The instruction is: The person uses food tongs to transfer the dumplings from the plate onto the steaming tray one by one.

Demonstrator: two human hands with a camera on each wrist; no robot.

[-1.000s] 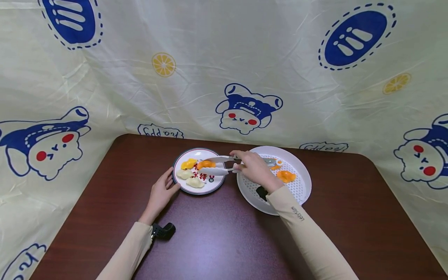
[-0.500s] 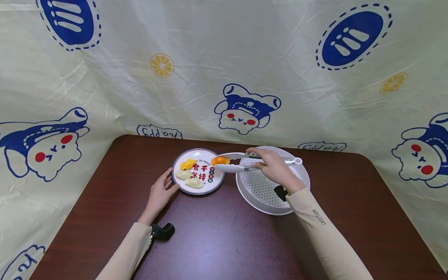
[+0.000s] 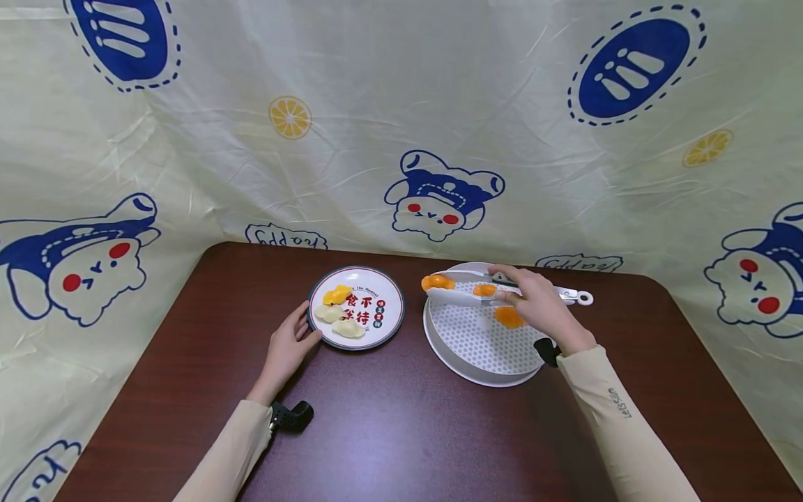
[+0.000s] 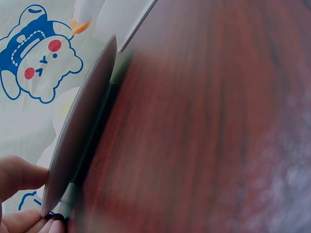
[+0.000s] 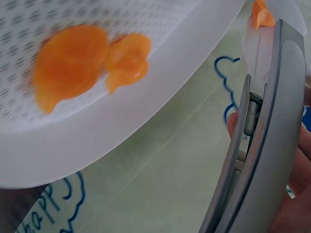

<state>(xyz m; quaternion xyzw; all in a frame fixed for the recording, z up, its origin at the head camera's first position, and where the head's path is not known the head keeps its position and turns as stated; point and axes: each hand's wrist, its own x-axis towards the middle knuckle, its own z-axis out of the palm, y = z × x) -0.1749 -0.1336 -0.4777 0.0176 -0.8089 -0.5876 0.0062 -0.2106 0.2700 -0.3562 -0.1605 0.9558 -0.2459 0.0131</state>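
My left hand (image 3: 290, 355) grips the left rim of a small white plate (image 3: 385, 331) with red lettering, thumb above and fingers below in the left wrist view. One yellow dumpling (image 3: 337, 294) and two pale ones (image 3: 348, 328) lie on it. In my right hand (image 3: 533, 300) is a pair of tongs (image 5: 262, 145) with grey handles and white tips. Its tips pinch an orange dumpling (image 3: 438, 282) over the left rim of a round white perforated tray (image 3: 464, 341). Two more orange dumplings (image 5: 70, 68) rest in the tray.
Both dishes stand toward the back of a dark brown table (image 3: 376, 432), the tray right of the plate. A printed pale sheet (image 3: 351, 181) hangs behind the table's far edge.
My right hand has moved right, carrying the tongs and the orange dumpling off the plate to the tray's left rim. My left hand has stayed at the plate.
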